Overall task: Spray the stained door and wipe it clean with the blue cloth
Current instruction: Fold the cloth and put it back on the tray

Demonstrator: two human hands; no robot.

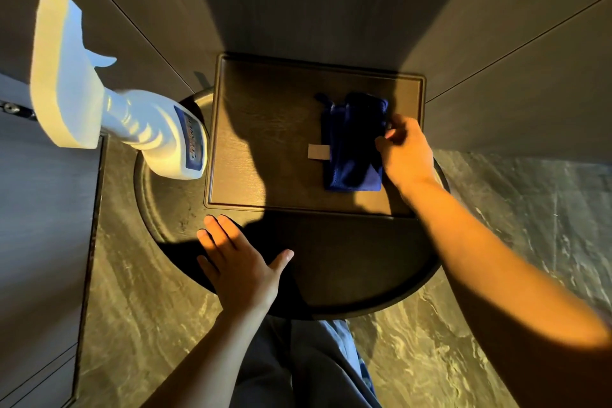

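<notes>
A folded blue cloth (352, 142) lies on the right half of a dark rectangular tray (265, 129). My right hand (405, 151) is at the cloth's right edge, fingers curled onto it. A white spray bottle (109, 106) with a blue label stands on the round table's left side, its trigger head looming close to the camera. My left hand (236, 262) lies flat and spread on the round table (347, 268), near its front edge, holding nothing. A dark wood panel (43, 225) that may be the door fills the left side; no stain is visible on it.
The tray sits on a round dark table with a raised rim. A small pale tag (318, 152) lies on the tray left of the cloth. Dark panelled walls (496, 43) close in behind and on both sides. Marbled stone floor (496, 275) surrounds the table.
</notes>
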